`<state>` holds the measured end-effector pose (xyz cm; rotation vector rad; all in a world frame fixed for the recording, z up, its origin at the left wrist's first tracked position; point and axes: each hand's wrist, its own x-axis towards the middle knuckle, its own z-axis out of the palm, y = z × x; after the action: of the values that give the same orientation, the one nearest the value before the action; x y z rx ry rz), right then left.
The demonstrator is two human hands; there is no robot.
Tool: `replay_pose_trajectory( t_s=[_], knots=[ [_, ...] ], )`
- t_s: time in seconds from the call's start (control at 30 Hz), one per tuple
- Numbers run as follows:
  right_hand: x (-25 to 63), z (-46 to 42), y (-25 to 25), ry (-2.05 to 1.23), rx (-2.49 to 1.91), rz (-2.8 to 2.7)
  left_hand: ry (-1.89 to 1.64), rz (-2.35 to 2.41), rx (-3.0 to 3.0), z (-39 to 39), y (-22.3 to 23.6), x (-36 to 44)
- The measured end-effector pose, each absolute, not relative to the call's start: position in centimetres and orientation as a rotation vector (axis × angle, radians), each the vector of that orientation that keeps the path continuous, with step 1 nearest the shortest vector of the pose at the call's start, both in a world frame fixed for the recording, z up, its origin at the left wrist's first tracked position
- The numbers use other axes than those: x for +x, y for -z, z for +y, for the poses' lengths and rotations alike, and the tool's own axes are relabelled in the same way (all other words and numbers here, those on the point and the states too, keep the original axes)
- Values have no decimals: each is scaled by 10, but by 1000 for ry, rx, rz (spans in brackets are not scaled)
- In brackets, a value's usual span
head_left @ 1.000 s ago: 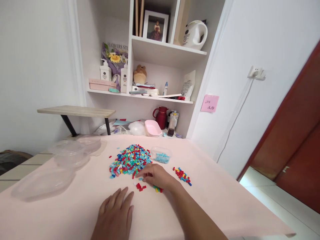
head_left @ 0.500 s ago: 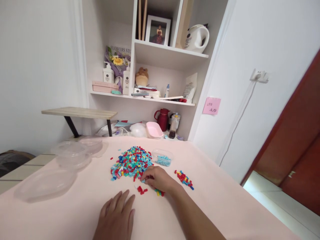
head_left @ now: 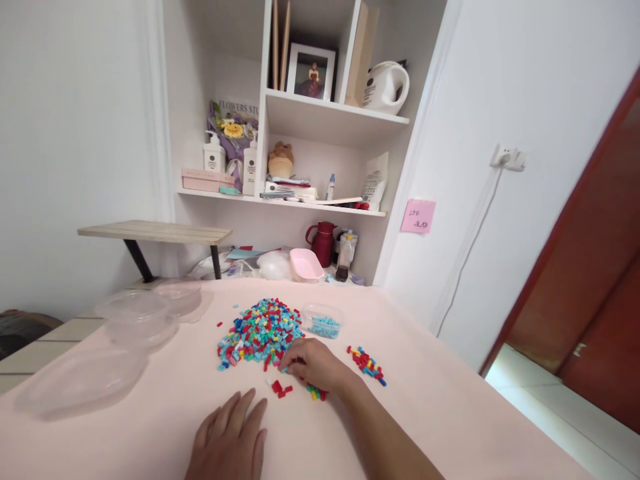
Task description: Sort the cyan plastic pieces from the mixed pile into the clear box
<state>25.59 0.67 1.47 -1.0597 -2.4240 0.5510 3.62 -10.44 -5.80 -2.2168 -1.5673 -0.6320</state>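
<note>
A heap of small toy bricks (head_left: 263,330) in blue, red, green, yellow and white lies mid-table. At its front right edge is my right hand (head_left: 313,367), thumb and fingers pinched around what looks like a small light blue brick (head_left: 284,369). Several red bricks (head_left: 279,389) lie in front of that hand, and a mixed green, yellow and red group (head_left: 316,393) is partly hidden under it. My left hand (head_left: 230,433) rests flat near the front edge, fingers spread, holding nothing. Behind my right hand, a clear tub (head_left: 323,321) contains light blue bricks.
Another mixed row of bricks (head_left: 367,365) is to the right. Clear plastic containers (head_left: 85,380) stand along the left side of the pink tabletop (head_left: 440,413). A pink tray (head_left: 306,265), a red jug (head_left: 323,243) and a bottle (head_left: 345,257) are at the back, below shelves.
The view has shifted slightly, so the scene sits a little lower and further left. My right hand stays pinched at the heap's edge; my left hand stays flat.
</note>
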Motion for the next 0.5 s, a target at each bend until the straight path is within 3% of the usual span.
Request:
replay_pose_trajectory(
  t_s=[0.5],
  knots=[
    [257,9,-13,-638,-1054,-2385,605,-1615,-2265,-97,70,28]
  ],
)
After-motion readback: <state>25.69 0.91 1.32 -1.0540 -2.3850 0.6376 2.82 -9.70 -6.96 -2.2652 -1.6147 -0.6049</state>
